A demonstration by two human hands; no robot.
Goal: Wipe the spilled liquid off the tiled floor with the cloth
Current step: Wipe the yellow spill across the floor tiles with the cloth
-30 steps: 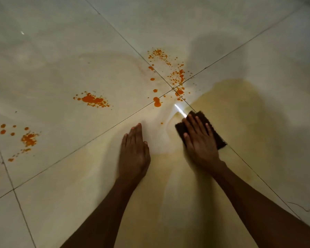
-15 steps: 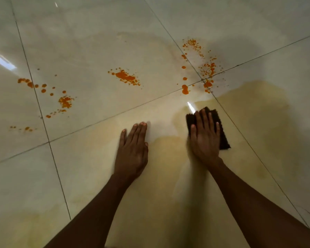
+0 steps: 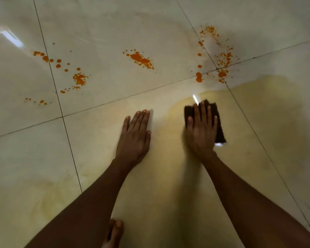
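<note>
My right hand lies flat on a dark brown cloth, pressing it onto the pale glossy tiled floor. My left hand rests palm down on the tile to the left of the cloth, fingers together, holding nothing. Orange liquid is spattered beyond the hands: a patch straight ahead, drops around the tile joint at the upper right, a bigger drop just beyond the cloth, and more drops at the left. A yellowish wet smear spreads around and right of the cloth.
Dark grout lines cross the floor. My toes show at the bottom edge between my forearms. A bright light reflection shines on the tile at the far left.
My right hand has drawn the cloth a little toward me and turned it more upright. The view has swung left, so the spatters sit further right. My left hand stays planted.
</note>
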